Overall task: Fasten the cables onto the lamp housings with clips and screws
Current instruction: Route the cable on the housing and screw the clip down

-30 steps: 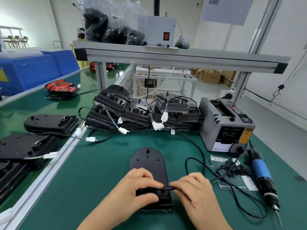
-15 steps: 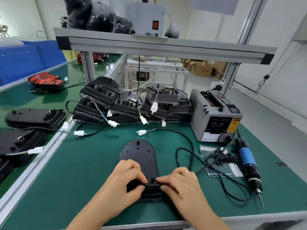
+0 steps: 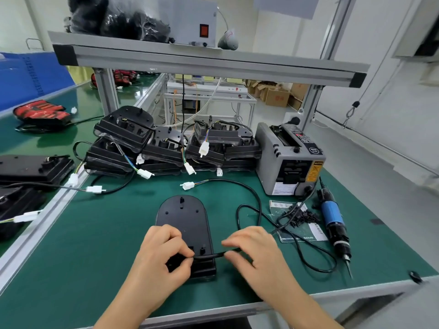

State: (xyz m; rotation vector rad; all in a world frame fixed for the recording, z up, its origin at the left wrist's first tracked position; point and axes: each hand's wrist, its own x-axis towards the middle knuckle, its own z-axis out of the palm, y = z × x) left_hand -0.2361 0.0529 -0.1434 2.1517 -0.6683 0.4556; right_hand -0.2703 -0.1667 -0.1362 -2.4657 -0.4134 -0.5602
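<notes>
- The cable (image 3: 209, 255) lies across the near end of the housing (image 3: 183, 217), flat on the mat (image 3: 95, 245); unclipped, it could spring off its seat.
- The left hand (image 3: 161, 255) pinches it with curled fingers; the right hand (image 3: 256, 252), blurred, seems to pinch it too. A hard tug may slide the housing.
- Reaching right for clips (image 3: 301, 217) frees one end.

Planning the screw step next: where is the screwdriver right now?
The screwdriver lies on the mat at the right of the head view, just right of the clips and in front of the tape dispenser.
</notes>
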